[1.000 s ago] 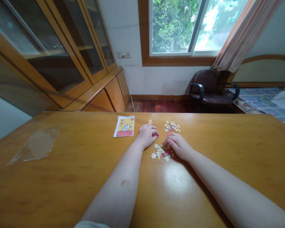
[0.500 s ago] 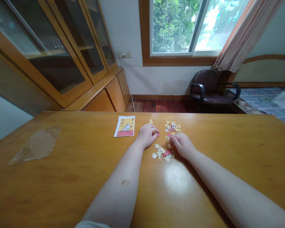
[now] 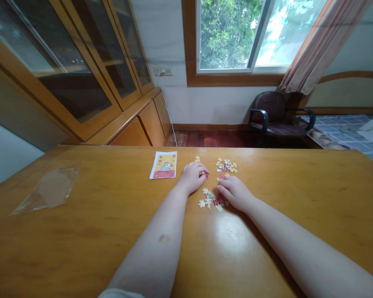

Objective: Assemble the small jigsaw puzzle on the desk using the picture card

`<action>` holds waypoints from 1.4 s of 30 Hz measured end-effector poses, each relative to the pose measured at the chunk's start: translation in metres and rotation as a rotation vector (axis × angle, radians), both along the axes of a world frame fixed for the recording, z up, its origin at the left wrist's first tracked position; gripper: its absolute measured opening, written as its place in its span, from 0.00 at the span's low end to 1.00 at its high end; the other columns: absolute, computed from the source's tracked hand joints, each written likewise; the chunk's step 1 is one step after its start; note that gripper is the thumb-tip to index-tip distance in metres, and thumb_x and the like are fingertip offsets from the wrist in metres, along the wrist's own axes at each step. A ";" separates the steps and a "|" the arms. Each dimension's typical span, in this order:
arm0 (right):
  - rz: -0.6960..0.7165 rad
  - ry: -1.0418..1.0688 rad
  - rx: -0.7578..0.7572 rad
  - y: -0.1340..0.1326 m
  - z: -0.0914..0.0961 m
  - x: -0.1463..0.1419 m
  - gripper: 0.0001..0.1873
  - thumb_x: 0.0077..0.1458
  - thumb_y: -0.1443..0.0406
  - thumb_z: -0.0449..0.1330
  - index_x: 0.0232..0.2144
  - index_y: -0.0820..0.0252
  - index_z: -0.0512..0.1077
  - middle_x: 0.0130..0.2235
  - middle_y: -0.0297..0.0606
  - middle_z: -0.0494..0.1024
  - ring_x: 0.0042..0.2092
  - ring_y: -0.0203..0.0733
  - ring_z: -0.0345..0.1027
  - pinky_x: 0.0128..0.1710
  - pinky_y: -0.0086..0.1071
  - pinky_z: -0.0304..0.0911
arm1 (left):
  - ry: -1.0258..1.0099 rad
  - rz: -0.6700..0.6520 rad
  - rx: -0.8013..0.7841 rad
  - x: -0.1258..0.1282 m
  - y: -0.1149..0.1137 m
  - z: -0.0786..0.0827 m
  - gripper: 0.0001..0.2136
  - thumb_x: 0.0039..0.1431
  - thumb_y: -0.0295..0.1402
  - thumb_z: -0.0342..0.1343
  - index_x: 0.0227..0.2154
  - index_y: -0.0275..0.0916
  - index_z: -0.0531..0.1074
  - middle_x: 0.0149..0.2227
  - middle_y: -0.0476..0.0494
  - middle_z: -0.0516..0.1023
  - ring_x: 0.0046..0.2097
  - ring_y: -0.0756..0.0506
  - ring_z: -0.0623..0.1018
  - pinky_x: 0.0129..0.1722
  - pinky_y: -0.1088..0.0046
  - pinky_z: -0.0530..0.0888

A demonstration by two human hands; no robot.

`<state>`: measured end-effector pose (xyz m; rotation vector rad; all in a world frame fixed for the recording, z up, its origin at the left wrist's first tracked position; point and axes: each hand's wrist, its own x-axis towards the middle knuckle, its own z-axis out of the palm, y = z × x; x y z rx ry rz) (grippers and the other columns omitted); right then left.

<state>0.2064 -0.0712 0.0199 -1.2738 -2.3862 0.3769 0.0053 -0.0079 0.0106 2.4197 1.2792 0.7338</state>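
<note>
Wooden table, plastic bag, card, puzzle pieces

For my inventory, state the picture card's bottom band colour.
The bottom band is mostly pinkish red, shown best in the head view.

Daylight enters through a wood-framed window — pink curtain at right, dark armchair below — while a glass-fronted cabinet lines the left wall.

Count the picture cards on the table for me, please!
1. The card lies on the table, left of the puzzle pieces. I see no others.
</note>
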 end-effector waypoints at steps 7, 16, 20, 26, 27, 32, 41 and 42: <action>-0.111 0.097 -0.022 0.004 -0.005 0.002 0.13 0.60 0.57 0.54 0.30 0.58 0.72 0.31 0.38 0.75 0.36 0.42 0.66 0.40 0.34 0.57 | 0.001 0.006 -0.010 0.000 0.001 -0.001 0.09 0.54 0.27 0.53 0.32 0.44 0.78 0.40 0.49 0.79 0.48 0.45 0.73 0.54 0.65 0.66; 0.181 0.115 -0.034 -0.004 -0.006 -0.010 0.08 0.48 0.66 0.66 0.34 0.59 0.74 0.30 0.36 0.78 0.34 0.40 0.68 0.39 0.34 0.59 | 0.004 0.016 -0.015 0.000 0.001 0.001 0.09 0.54 0.26 0.53 0.32 0.43 0.78 0.39 0.48 0.79 0.47 0.45 0.73 0.53 0.65 0.67; 0.176 0.170 -0.045 -0.001 -0.010 -0.009 0.06 0.49 0.67 0.65 0.33 0.58 0.75 0.31 0.36 0.79 0.34 0.40 0.69 0.41 0.35 0.60 | -0.004 0.024 -0.009 0.000 0.002 0.000 0.10 0.54 0.27 0.52 0.32 0.43 0.78 0.40 0.48 0.79 0.48 0.44 0.73 0.53 0.65 0.67; 0.196 0.208 -0.087 0.003 -0.015 -0.008 0.03 0.50 0.67 0.65 0.32 0.57 0.77 0.32 0.36 0.81 0.35 0.40 0.72 0.43 0.36 0.61 | -0.014 0.013 -0.002 0.000 0.002 0.000 0.09 0.54 0.27 0.52 0.32 0.43 0.78 0.39 0.48 0.79 0.47 0.45 0.73 0.53 0.65 0.67; 0.190 0.211 -0.096 0.003 -0.015 -0.008 0.04 0.50 0.67 0.65 0.32 0.57 0.77 0.32 0.36 0.81 0.35 0.40 0.72 0.43 0.36 0.62 | -0.014 0.013 -0.002 0.000 0.002 0.000 0.09 0.54 0.26 0.52 0.32 0.42 0.78 0.39 0.48 0.79 0.47 0.45 0.73 0.53 0.65 0.67; 0.145 0.229 -0.127 0.003 -0.014 -0.007 0.05 0.50 0.65 0.65 0.32 0.57 0.78 0.31 0.36 0.81 0.34 0.39 0.72 0.41 0.33 0.64 | -0.010 0.025 -0.007 0.000 0.002 -0.002 0.09 0.54 0.27 0.52 0.32 0.43 0.78 0.40 0.48 0.79 0.48 0.44 0.73 0.53 0.65 0.67; 0.042 0.242 0.108 0.011 -0.019 0.001 0.09 0.57 0.61 0.60 0.31 0.55 0.80 0.31 0.39 0.79 0.34 0.39 0.70 0.38 0.33 0.64 | -0.011 0.024 0.006 0.000 0.004 -0.004 0.09 0.54 0.27 0.53 0.33 0.43 0.78 0.40 0.48 0.79 0.47 0.45 0.73 0.53 0.65 0.67; -0.004 0.205 0.155 0.012 -0.022 0.003 0.09 0.57 0.61 0.60 0.31 0.55 0.80 0.31 0.39 0.79 0.34 0.40 0.70 0.37 0.34 0.64 | -0.011 0.025 0.005 0.000 0.004 -0.004 0.09 0.54 0.27 0.53 0.33 0.43 0.78 0.39 0.48 0.79 0.47 0.45 0.73 0.53 0.65 0.68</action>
